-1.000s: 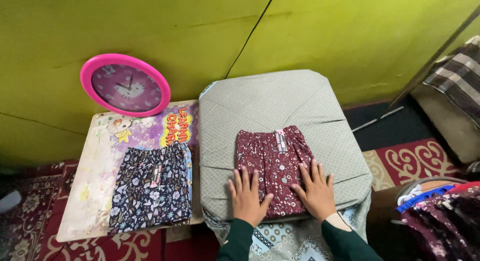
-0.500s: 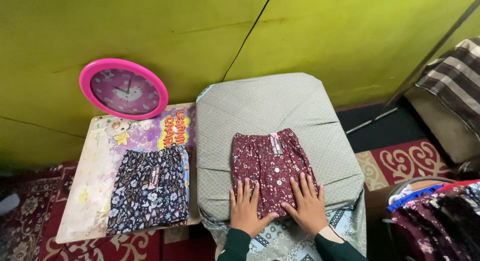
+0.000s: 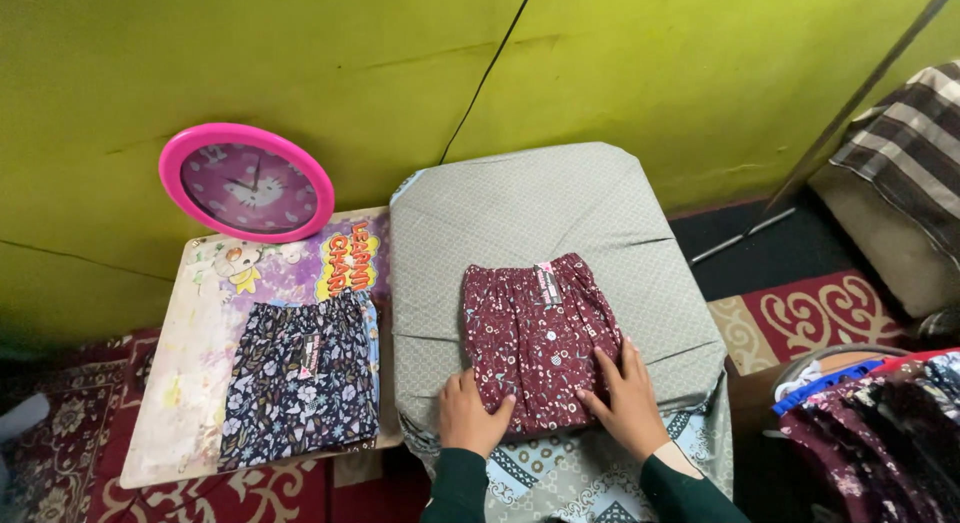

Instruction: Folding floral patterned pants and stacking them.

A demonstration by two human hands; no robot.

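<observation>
The folded maroon patterned shorts lay on the grey cloth-covered cushion. The left hand gripped their near-left corner, fingers curled under the edge. The right hand lay flat, fingers spread, on their near-right part. Dark floral shorts lay on the table to the left, near a pink clock.

The maroon shorts are soft matt printed cloth, lying on a grey cushion of finely patterned woven fabric. The dark floral shorts rest on a glossy printed board. The pink clock looks shiny plastic.
</observation>
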